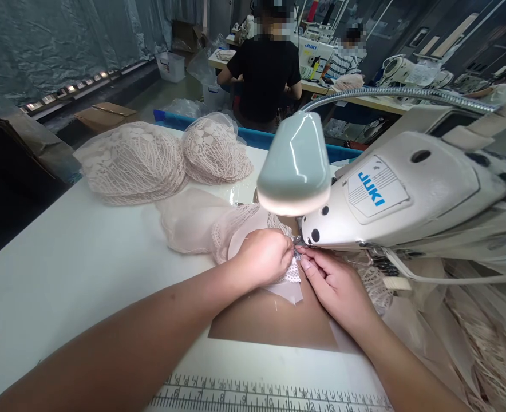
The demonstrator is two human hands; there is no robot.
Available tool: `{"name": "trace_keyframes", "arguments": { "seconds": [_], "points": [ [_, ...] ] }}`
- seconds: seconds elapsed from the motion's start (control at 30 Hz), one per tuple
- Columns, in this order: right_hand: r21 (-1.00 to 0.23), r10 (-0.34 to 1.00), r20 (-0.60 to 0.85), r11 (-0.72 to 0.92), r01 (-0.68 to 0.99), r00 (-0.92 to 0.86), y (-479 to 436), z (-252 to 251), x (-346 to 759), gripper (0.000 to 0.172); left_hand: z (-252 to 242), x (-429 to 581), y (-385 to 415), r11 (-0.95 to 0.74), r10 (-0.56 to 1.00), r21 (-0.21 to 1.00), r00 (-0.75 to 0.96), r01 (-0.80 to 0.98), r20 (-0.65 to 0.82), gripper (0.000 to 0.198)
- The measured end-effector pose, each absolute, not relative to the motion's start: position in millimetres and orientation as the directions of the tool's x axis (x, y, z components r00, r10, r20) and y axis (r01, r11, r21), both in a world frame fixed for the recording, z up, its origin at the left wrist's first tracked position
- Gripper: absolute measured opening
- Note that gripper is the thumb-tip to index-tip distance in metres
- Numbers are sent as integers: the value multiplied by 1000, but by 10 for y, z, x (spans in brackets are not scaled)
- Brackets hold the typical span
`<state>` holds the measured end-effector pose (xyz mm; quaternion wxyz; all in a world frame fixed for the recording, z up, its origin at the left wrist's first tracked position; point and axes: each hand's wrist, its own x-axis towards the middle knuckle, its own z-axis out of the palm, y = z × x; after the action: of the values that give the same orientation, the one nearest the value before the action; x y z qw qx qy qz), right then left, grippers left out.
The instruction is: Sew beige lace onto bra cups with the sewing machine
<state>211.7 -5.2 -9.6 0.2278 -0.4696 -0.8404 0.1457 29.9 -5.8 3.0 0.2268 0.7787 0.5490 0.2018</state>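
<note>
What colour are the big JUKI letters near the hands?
Bright blue: the JUKI letters on the white sewing machine show best in the head view.

Crinkled grey wall sheeting (64, 48), dull floor (147, 92).

Your left forearm (150, 332) and right forearm (401, 357) were bare along all the length in view. A small round spot (173, 296) marked the left one. Your left hand (265, 257) and right hand (336, 286) were bare too, with a short thumbnail (305, 264) showing on the right.

A lamp (295, 160) glows above the white table (81, 274), with dimness beyond.
</note>
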Motion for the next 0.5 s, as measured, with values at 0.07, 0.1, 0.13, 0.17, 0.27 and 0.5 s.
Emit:
{"name": "trace_keyframes", "arguments": {
  "seconds": [0.07,0.1,0.13,0.17,0.27,0.5],
  "points": [
    [-461,856,247,516,722,-454,-50,-98,2117,31,32,296,-59,-295,946,575,317,763,65,26],
    [-461,857,246,515,723,-454,-49,-99,2117,30,33,295,-59,-295,946,574,318,763,63,26],
    [-460,856,247,515,723,-454,-48,-101,2117,30,33,294,-59,-295,946,573,319,765,61,26],
    [-458,856,248,516,724,-454,-48,-104,2117,30,33,293,-59,-294,946,571,319,767,60,25],
    [-453,854,249,519,725,-456,-49,-107,2117,31,34,293,-59,-296,946,562,320,772,59,26],
    [-448,861,251,509,735,-443,-44,-107,2110,31,57,292,-47,-291,946,555,323,779,43,26]
  ]
}}
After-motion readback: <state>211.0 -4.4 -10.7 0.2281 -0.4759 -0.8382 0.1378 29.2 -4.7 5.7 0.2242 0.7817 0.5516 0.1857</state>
